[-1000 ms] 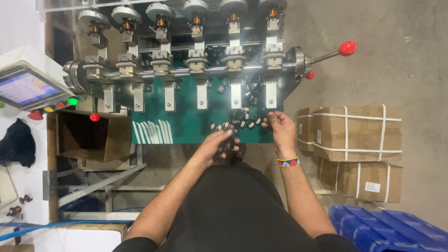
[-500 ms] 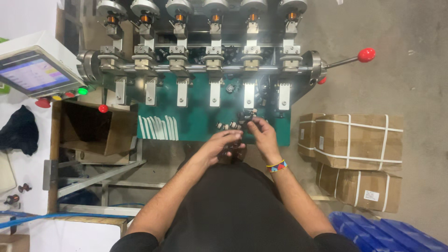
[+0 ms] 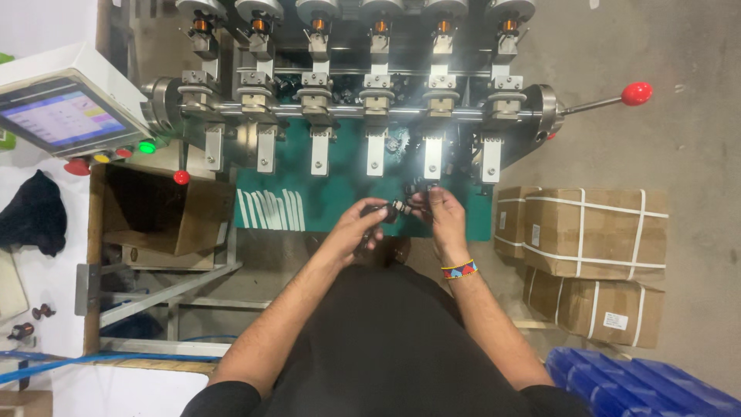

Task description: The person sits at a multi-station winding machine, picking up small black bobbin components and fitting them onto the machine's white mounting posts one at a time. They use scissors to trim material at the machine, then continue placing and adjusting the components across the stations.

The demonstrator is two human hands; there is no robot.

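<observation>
My left hand [image 3: 359, 224] and my right hand [image 3: 441, 210] meet over the green plate [image 3: 332, 201] of a winding machine. Both pinch small dark bobbin parts [image 3: 395, 207] held between them. More small dark parts [image 3: 421, 185] lie just above my right fingers. A beaded band [image 3: 460, 269] is on my right wrist. A row of several metal holders [image 3: 375, 150] hangs from a shaft [image 3: 347, 110] above the hands, with copper-wound spindles [image 3: 318, 25] at the top.
A red-knobbed lever [image 3: 636, 94] sticks out at the machine's right. A tilted touchscreen panel [image 3: 60, 117] with coloured buttons stands at left, an open carton [image 3: 166, 208] below it. Strapped cardboard boxes [image 3: 594, 232] and blue crates [image 3: 641, 386] sit at right.
My right hand has come down and left from the pile of parts to meet my left hand. The view has shifted, so the machine sits further right in the frame.
</observation>
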